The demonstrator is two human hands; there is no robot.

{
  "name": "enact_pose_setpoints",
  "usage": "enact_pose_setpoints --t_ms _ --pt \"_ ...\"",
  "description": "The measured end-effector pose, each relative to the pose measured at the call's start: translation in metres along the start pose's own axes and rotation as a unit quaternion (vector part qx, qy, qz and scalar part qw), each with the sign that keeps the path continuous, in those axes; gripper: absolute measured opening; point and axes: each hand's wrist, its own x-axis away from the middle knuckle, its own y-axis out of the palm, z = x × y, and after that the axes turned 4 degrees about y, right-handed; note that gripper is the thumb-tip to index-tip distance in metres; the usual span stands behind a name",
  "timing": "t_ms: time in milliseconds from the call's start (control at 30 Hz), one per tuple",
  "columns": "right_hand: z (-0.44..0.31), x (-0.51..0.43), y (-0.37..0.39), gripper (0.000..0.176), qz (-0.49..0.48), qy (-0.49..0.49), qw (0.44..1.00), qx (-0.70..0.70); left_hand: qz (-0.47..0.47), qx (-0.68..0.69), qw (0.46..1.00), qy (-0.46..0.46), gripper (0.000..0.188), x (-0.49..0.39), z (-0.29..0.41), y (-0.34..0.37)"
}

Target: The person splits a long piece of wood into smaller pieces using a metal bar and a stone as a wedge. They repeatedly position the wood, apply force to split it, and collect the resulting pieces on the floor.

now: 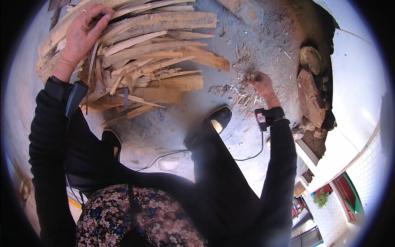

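My left hand [86, 31] is over the upper left of a pile of split wood [154, 46]. Its thumb and fingertips meet at the near end of a pale wood strip [132, 10]; whether they grip it is not clear. Low over the littered floor, right of the pile, my right hand [262, 85] pinches a small piece of wood [252, 77]. Wood chips and splinters [243, 95] lie scattered beneath and around it. Both wrists wear black straps with small devices.
Large rocks [311, 98] line a dirt-covered edge on the right. My shoes [222, 115] stand on the concrete floor [148, 129] below the pile. A black cable [163, 155] runs behind my legs. A potted plant [321, 199] shows far off at lower right.
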Motion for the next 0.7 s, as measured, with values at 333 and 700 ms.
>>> enact_pose_setpoints --t_ms 333,700 --pt "-0.003 0.015 0.035 0.039 0.126 0.064 0.981 0.132 -0.02 -0.003 1.0 0.017 0.017 -0.002 -0.003 0.001" --pt "0.036 0.084 0.044 0.033 0.084 0.185 0.975 -0.095 -0.017 0.0 1.0 0.013 0.018 -0.002 -0.001 0.001"
